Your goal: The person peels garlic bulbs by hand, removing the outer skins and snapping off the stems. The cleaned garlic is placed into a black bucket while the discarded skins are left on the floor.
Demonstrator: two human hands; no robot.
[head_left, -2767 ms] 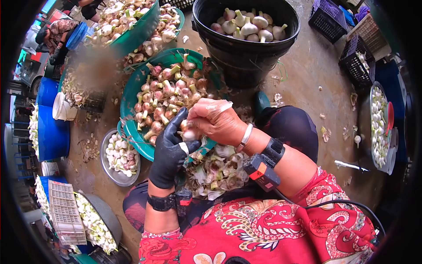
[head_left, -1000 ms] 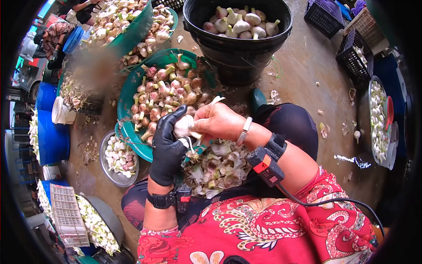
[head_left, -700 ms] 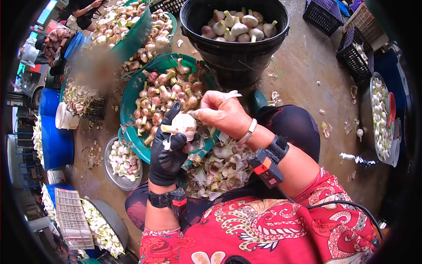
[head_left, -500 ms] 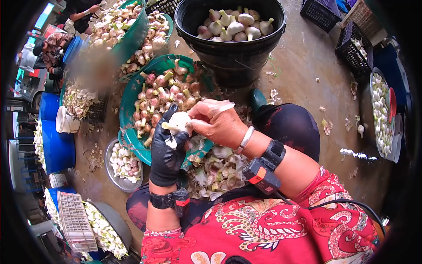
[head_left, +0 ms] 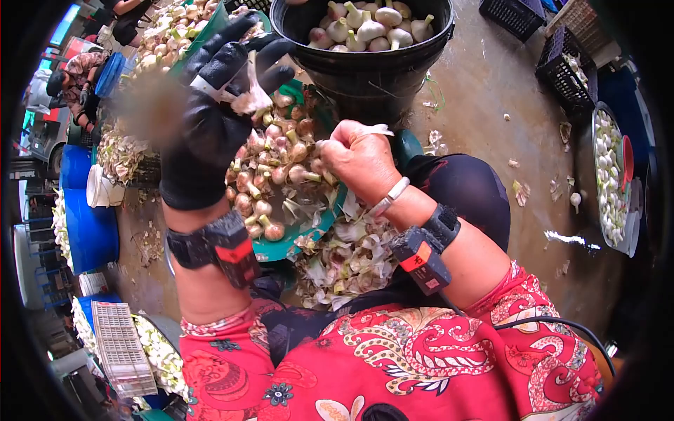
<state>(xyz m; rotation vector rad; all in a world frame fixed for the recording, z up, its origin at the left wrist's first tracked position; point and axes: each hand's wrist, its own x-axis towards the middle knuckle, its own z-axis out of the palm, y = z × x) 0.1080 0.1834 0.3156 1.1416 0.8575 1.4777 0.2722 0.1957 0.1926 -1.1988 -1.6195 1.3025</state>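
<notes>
My left hand [head_left: 210,119], in a black glove, is raised over the left side of the green basin [head_left: 281,247], its fingers spread beside the black bucket [head_left: 351,67]. A strip of garlic skin with a pale stem [head_left: 254,95] overlaps its fingers, and a white scrap lies across the glove. My bare right hand [head_left: 359,160] is closed in a pinch at the basin's right side; I cannot tell what is in its fingertips. Unpeeled garlic bulbs [head_left: 277,151] fill much of the basin. Cleaned garlic bulbs [head_left: 372,28] sit in the bucket.
Loose garlic skins [head_left: 347,270] are heaped by my lap. Dark crates [head_left: 567,70] and a large metal tub of peeled garlic [head_left: 608,175] stand on the right. Blue tubs [head_left: 91,228] and a white bucket [head_left: 107,186] are on the left. A person [head_left: 77,88] works at the upper left.
My left hand has moved up and left from the basin's front, and its fingers have spread. The white garlic bulb has left it. My right hand has drawn slightly right, staying closed.
</notes>
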